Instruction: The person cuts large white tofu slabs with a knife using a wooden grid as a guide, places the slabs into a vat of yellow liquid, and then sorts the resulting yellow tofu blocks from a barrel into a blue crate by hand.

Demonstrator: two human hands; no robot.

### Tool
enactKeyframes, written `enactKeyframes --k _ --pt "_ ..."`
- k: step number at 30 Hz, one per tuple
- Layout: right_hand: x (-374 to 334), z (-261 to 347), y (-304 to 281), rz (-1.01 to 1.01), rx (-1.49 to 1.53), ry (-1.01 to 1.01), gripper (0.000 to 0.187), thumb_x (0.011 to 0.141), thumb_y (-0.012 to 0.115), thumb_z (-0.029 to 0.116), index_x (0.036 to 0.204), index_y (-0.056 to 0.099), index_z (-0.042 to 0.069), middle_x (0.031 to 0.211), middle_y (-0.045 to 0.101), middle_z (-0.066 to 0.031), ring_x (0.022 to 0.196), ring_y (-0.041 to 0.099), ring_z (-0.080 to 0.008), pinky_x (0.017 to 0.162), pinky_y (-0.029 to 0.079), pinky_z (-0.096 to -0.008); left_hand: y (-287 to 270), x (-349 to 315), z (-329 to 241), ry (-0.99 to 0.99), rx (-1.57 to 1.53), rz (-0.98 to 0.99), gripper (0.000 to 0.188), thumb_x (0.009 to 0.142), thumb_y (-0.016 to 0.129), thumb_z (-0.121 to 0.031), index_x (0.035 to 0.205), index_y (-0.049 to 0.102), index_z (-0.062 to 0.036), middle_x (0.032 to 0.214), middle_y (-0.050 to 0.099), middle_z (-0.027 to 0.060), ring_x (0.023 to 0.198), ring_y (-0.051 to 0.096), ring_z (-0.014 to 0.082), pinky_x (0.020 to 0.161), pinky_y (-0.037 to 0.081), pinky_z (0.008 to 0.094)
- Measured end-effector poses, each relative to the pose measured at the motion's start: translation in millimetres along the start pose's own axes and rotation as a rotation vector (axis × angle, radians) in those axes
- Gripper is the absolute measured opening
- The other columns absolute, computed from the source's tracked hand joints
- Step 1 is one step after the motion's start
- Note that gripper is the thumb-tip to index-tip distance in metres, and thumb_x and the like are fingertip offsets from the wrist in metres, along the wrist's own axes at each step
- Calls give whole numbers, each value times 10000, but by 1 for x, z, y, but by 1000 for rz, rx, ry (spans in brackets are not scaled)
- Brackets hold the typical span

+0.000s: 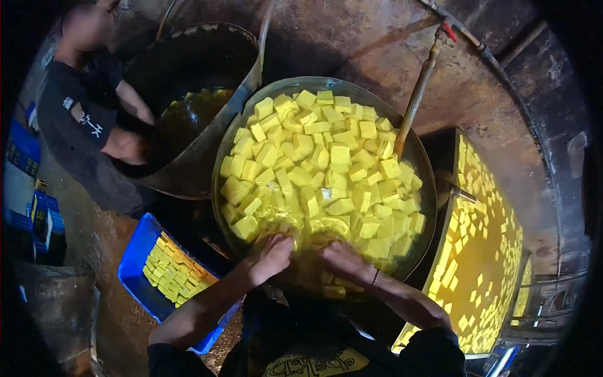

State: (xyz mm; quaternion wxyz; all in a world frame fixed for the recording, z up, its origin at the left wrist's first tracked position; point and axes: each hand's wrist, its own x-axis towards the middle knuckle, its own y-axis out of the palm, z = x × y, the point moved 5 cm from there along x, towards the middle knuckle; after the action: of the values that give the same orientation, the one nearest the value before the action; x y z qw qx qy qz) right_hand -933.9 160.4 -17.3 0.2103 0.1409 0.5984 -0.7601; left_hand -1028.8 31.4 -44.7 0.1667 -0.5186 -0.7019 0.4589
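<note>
A wide round metal vat [429, 207] stands in front of me, heaped with yellow tofu-like blocks [339, 154] in yellowish liquid. At its near side, my left hand [274, 252] reaches down into the liquid with the knuckles above and the fingertips hidden under the surface. A short way to its right, my right hand [342, 259] dips in too, with its fingers blurred and partly under the liquid. Blocks lie just beyond both hands. Whether either hand holds a block cannot be seen.
A blue crate [130, 259] of yellow blocks stands at the near left. On the right is a long tank [447, 235] with blocks floating in liquid. A pipe [418, 94] with a red valve handle slants over the vat. A co-worker [81, 125] reaches into a second vat [242, 100].
</note>
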Motion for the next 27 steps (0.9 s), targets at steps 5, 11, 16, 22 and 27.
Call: enactKeyframes --k 5,11,16,22,27 --pt "-2 -4 -22 -61 76 -202 228 815 614 228 1023 686 172 955 682 -120 843 674 -263 700 547 -383 -52 -9 -9 481 -168 -358 309 720 652 -73 1025 608 -60 1051 591 158 978 587 341 811 486 429" --pt "-5 -63 -40 -240 631 -266 234 866 576 136 1086 659 142 1087 652 -97 960 634 -229 854 504 -361 -120 48 -34 575 49 158 356 644 698 -92 999 670 -83 1312 486 175 1238 441 359 1029 386 413" --pt "-2 -114 -105 -338 1072 -164 240 918 522 180 1080 626 37 959 632 -110 906 590 -218 844 473 -344 -90 89 -25 756 120 282 436 564 694 -41 998 659 -67 1398 408 191 1331 338 384 1069 352 420" --pt "44 -150 -173 -331 486 184 403 866 630 374 999 650 -6 927 673 -168 854 649 -313 802 517 -410 -95 110 -16 293 -133 483 398 742 706 -61 1132 625 -47 1351 466 191 1262 446 329 1043 377 403" --pt "105 -167 -154 -217 21 272 512 728 709 151 1222 580 117 1136 617 -183 1046 593 -336 919 478 -440 -111 107 1 354 -555 165 375 810 740 -169 1153 614 -82 1072 628 97 1045 576 218 916 459 340"
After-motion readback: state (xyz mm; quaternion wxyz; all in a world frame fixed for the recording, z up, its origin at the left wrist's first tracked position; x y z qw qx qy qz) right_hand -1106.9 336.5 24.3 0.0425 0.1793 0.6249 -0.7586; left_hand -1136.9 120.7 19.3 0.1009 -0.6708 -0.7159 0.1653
